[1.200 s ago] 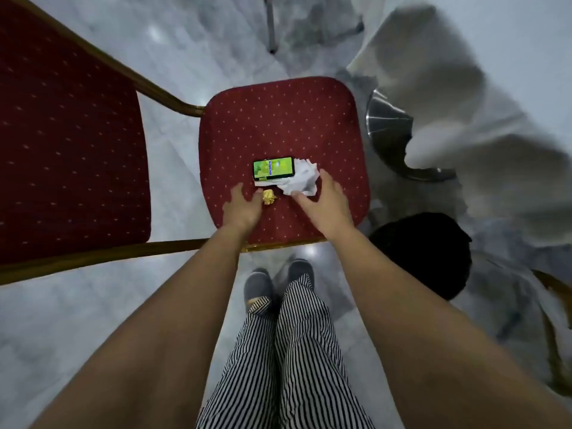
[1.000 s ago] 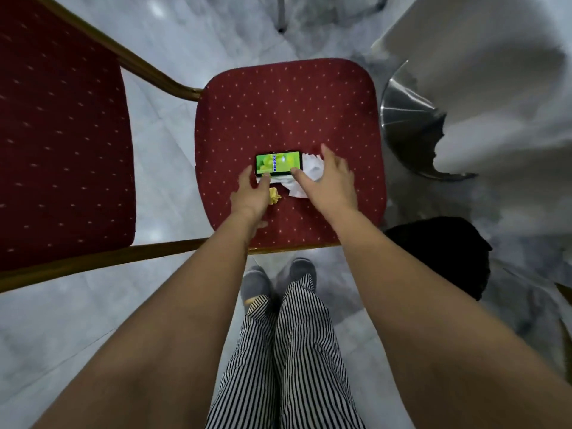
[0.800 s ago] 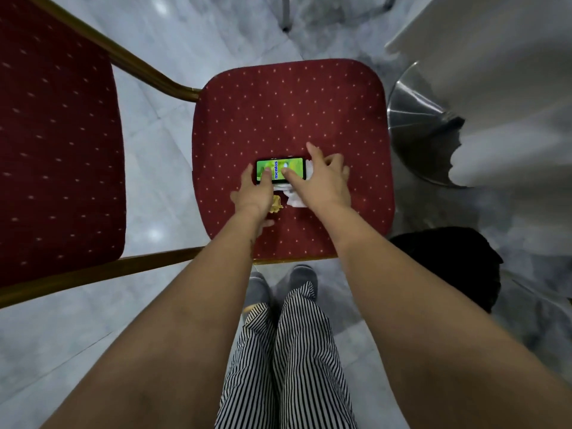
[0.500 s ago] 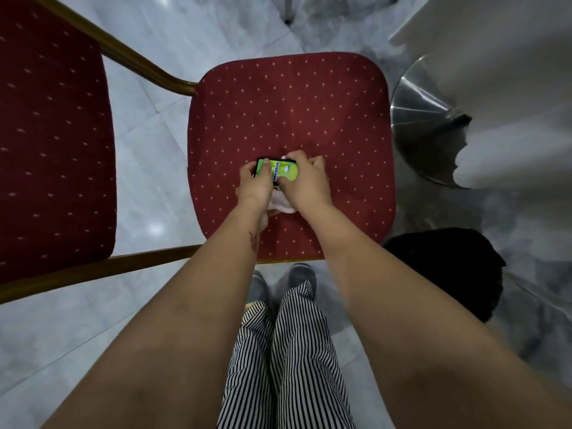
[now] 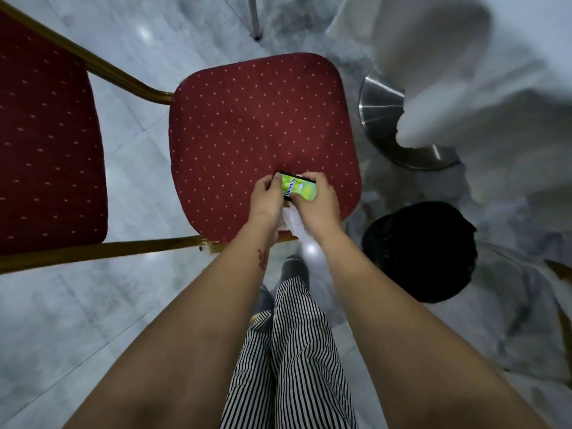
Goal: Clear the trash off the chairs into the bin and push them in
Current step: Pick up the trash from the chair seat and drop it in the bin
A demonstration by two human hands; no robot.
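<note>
Trash: green Mentos pack (image 5: 298, 187) and crumpled white tissue (image 5: 292, 222), both gathered at the near edge of the red chair seat (image 5: 247, 125).

- Left hand (image 5: 266, 198): fingers curled over the pack's left end, pinching it.
- Right hand (image 5: 317, 203): fingers curled over the pack's right end; the tissue appears bunched beneath both palms. Whether the tissue is actually gripped cannot be told, as it is mostly hidden.
- Whether the bundle is lifted clear of the seat is also not resolvable from this angle.
- Black bin (image 5: 421, 252) is located on the floor just right of the seat's near corner, opening up, well within reach.

Step judged in hand: consolidate trash, then carry it to the bin.

Recommended handling:
- Tissue should be trapped against the pack underside before lifting; loose paper is likely to be shed otherwise.
- Hands should be kept pressed toward each other during the transfer, so nothing small drops out between them.
- Bundle should be moved low and rightward, and released only once it is over the bin mouth.
- Seat should be checked for leftover scraps afterwards.

Pushing in is not yet done: the seat is well out from the white tablecloth (image 5: 495, 88). A second red chair (image 5: 46, 150) sits to the left.
</note>
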